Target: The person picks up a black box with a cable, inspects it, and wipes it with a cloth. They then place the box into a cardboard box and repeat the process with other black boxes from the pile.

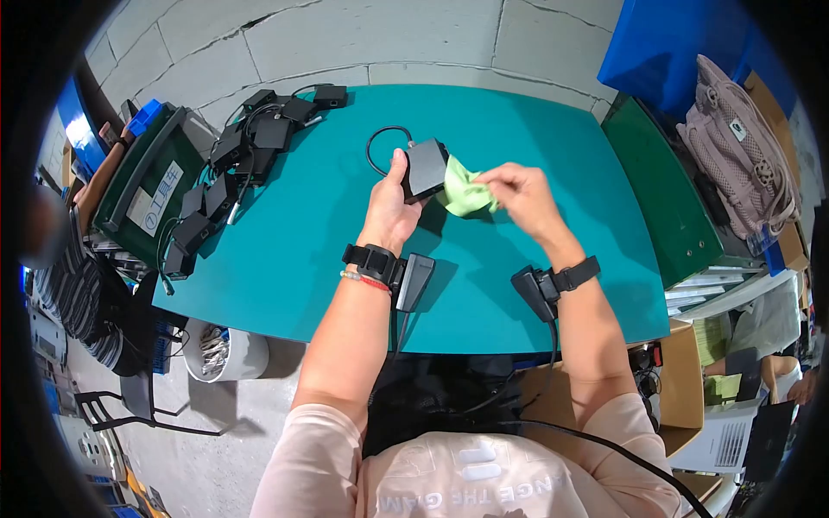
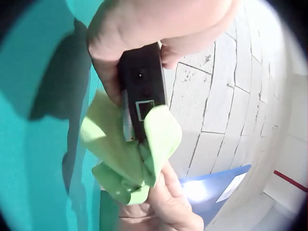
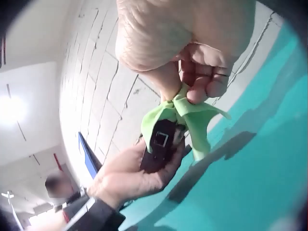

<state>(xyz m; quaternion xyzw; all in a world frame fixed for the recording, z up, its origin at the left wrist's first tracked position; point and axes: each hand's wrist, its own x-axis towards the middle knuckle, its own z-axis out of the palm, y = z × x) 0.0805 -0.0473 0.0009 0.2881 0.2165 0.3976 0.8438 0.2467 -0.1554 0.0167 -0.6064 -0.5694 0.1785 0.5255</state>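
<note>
My left hand (image 1: 392,211) grips a small black box-shaped electronic device (image 1: 425,167) over the teal table, thumb along its near side. A short black cable (image 1: 371,152) loops from the device's far end. In the left wrist view, the narrow side of the device (image 2: 140,77) shows a round socket and a square port. My right hand (image 1: 528,202) pinches a light green cloth (image 1: 467,192) between thumb and fingers. Folds of the cloth (image 3: 191,120) drape around the device's end, close by the square port in the right wrist view.
Several similar black devices with cables (image 1: 250,142) lie piled along the left side of the teal table (image 1: 518,285). Green cabinets stand at both sides, a pink bag (image 1: 738,142) on the right one. A white bin (image 1: 250,354) stands at lower left; another person sits at far left.
</note>
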